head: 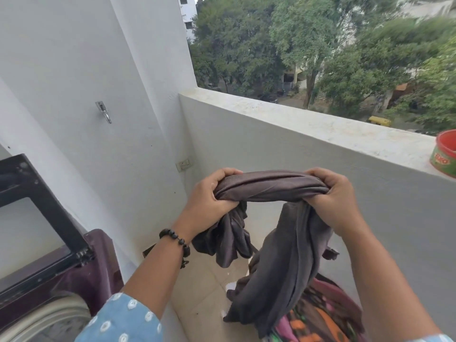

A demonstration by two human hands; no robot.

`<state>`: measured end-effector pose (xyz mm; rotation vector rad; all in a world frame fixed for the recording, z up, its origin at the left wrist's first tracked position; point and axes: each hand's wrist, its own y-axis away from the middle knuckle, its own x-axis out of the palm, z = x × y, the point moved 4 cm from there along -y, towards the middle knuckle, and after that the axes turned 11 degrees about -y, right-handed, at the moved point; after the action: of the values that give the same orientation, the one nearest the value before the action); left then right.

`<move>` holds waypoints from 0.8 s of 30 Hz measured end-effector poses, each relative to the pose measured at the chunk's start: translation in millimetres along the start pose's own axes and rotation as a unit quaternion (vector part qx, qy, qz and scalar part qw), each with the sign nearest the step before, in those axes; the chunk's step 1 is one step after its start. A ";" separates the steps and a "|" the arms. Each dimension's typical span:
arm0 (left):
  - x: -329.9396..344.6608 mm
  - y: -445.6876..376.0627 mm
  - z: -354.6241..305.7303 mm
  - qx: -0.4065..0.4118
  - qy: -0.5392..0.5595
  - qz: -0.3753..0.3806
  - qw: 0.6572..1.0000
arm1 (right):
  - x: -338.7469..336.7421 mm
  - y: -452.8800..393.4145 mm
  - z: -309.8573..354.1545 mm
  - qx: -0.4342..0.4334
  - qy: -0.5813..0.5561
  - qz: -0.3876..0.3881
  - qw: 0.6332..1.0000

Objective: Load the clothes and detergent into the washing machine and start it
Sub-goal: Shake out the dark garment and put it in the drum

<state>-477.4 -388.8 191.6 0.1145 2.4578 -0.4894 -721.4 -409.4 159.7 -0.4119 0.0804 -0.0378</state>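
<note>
Above the tiled balcony floor (197, 287), between the two raised arms, you hold a long grey-brown cloth (283, 255) bunched into a thick roll. Your left hand (209, 196) has its fingers and thumb curled tightly around one end of the roll, and your right hand (333, 193) grips the other end in the same way, so the part between them makes a short arch. From each hand the rest of the cloth hangs down; the longer fold under your right hand reaches to a pile of colourful clothes (320, 317) at the bottom edge (pink, orange and dark patterns, whether the cloth touches the pile I cannot tell). On your left wrist sits a dark bead bracelet (176, 241), and a blue sleeve with white rings (121, 319) covers the arm lower down. At the lower left you can see the washing machine (98, 267), dark purple, with its black-framed lid (42, 211) standing open and the pale rim of the drum below. A red and green tub (445, 154) stands on the white parapet (308, 124) at the right edge, well apart from your hands. A metal hook (104, 112) is fixed on the white wall.
</note>
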 end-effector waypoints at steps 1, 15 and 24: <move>1.0 -0.9 -0.2 -0.008 0.036 -0.017 0.999 | 1.2 -1.5 7.5 -0.009 -0.005 -0.008 1.000; 7.6 -18.4 -22.4 -0.044 0.413 -0.174 0.893 | 72.4 51.9 -16.2 0.190 -0.282 0.254 0.905; 4.7 -14.9 -10.6 -0.083 0.408 -0.251 0.874 | 92.6 51.2 -20.9 0.131 -0.261 0.135 0.947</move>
<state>-490.0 -398.9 201.3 -0.5081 3.3683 -0.5038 -629.9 -375.8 113.5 -0.1318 -0.3898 0.3285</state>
